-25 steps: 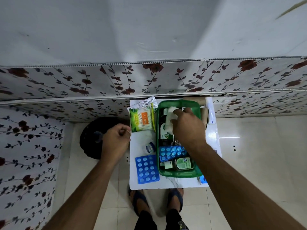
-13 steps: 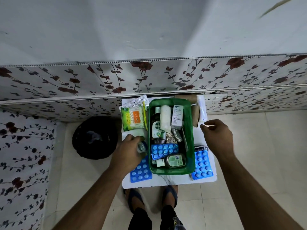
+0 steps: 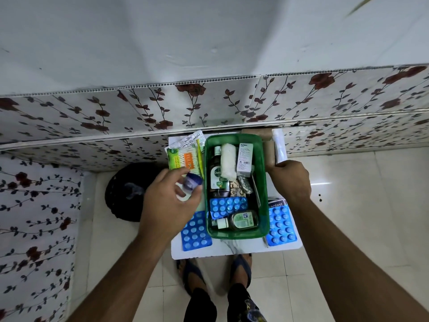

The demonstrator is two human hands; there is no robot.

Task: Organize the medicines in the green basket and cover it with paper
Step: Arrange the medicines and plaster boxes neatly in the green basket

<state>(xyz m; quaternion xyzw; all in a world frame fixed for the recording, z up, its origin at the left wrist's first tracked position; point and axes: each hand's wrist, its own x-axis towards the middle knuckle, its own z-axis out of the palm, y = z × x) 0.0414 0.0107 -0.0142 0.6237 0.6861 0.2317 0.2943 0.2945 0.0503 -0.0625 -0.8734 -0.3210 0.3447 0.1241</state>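
Observation:
A green basket stands on a small white table. It holds a brown bottle, a white gauze roll, a white box, a blue blister strip and a small green bottle. My left hand grips a small blue-lidded jar just left of the basket's rim. My right hand rests at the basket's right side, fingers curled on the table edge near the brown paper. Blue blister strips lie left and right of the basket.
A cotton-bud pack and a foil strip lie at the table's back left. A white tube lies at the back right. A black bin stands on the floor to the left. My feet are under the table front.
My left hand has picked the small jar off the table and lifted it toward the basket. My right hand moved slightly nearer the basket's right wall.

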